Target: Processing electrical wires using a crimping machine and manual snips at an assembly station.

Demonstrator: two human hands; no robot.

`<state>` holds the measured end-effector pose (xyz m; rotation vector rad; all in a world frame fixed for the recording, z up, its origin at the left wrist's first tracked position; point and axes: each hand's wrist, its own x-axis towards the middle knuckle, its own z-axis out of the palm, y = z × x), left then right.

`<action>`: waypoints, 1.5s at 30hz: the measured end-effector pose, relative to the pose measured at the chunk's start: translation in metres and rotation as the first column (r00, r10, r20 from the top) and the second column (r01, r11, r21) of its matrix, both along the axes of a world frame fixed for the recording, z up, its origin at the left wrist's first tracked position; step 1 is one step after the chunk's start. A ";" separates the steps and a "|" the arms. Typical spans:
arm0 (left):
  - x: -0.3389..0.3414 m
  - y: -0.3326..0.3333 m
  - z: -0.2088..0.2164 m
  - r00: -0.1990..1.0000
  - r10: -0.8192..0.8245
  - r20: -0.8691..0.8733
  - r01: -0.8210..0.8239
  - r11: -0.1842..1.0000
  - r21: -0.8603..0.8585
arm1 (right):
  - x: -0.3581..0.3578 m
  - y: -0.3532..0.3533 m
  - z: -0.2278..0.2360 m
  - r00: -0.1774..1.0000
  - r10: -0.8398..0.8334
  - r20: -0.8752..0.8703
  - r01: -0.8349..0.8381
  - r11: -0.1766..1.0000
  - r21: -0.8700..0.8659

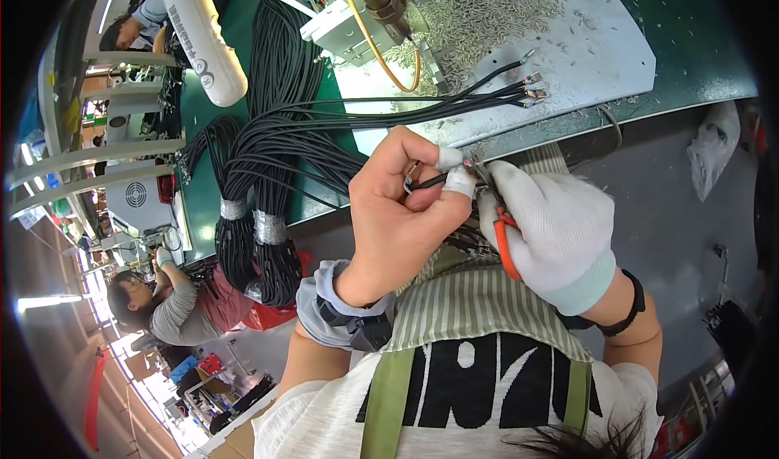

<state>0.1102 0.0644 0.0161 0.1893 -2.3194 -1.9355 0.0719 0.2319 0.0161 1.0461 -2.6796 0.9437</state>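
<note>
In the head view, looking down past the striped apron, I see the person's left hand (402,215), bare but for white covers on the thumb and forefinger tips, pinching a thin black round-sheathed cable (430,182) near its end. The cable runs back from that pinch into the curl of the fingers, and its small coloured wires poke out between the two covered tips, toward the other hand. The right hand (560,224), in a white knitted glove, is closed around dark metal pliers with orange handles (507,252); their nose sits right beside the exposed wires, though from here I can't tell whether it bites them. Both hands are in front of the near edge of the green worktop (698,73). Just beyond them, more black cable ends (487,95) stretch across a white board (613,49) strewn with pale clippings (503,21). To the left, thick black cable bundles (280,61) hang over the edge.
</note>
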 end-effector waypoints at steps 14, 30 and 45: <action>0.001 -0.011 0.003 0.986 -0.158 0.051 0.160 0.987 -0.026 | -0.001 0.003 0.000 0.828 0.210 0.520 -0.001 0.928 -0.374; -0.012 -0.061 -0.024 0.956 -0.122 0.268 0.016 0.931 0.365 | -0.018 0.006 -0.018 0.776 0.155 0.612 0.082 0.936 -0.341; -0.090 -0.086 -0.038 0.960 -0.192 0.202 0.069 0.866 0.496 | -0.131 -0.046 -0.041 0.928 0.365 0.077 -0.320 0.885 -0.338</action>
